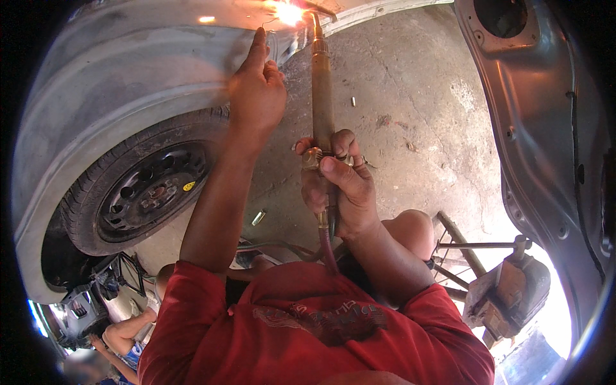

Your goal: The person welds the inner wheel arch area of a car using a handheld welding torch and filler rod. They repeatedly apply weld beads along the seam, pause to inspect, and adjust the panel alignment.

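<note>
- The gas torch (321, 90) is firmly wrapped by the right grip (350, 183), beside the grey car panel (154, 54).
- Thin wire (270, 22) seems pinched in the left grip (256, 96).
- Heating appears underway; done and remaining portions are masked by glare (289, 13).

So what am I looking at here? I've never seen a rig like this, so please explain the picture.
There is no robot, just a person in a red shirt using bare hands. The single picture comes from a wide fisheye camera on their head, looking down, so straight edges bend. The right hand grips a long, tube-shaped metal torch with a reddish hose below. A bright glare at its tip hides detail on the grey metal car body. The left hand is raised nearby, a thin bent wire at its fingertip; its grip is unclear. Below the body is a black wheel. Two small shiny pieces lie on the grey concrete floor.
</note>
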{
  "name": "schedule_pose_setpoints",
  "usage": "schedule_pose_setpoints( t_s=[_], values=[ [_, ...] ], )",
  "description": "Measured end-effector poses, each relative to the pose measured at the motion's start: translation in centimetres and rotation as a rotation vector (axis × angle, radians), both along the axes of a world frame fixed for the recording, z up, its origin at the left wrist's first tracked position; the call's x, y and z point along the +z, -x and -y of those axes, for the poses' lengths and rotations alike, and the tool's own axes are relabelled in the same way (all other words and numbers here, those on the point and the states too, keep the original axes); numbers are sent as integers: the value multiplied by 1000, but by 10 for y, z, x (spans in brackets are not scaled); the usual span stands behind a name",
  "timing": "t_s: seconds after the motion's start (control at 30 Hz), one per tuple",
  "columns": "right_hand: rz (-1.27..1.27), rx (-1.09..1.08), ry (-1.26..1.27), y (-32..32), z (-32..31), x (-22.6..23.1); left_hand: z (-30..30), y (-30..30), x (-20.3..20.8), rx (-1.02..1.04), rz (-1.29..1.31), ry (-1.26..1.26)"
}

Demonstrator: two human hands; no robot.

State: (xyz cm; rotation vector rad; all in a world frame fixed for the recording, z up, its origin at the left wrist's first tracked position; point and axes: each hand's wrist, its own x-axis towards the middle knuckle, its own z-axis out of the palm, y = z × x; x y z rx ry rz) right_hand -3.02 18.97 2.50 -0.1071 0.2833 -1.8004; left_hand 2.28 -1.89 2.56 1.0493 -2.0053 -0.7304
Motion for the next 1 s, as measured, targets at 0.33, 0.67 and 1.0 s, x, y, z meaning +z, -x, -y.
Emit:
schedule_pose_setpoints(
  t_s=[0.33,0.67,1.0],
  values=[
    [4,-5,-15,0,-1,2,-8,2,13,2,29,-84],
    [-4,-1,25,1,2,-2,3,2,-3,4,53,92],
    [3,6,13,1,4,-1,7,2,-8,-5,18,67]
  ],
)
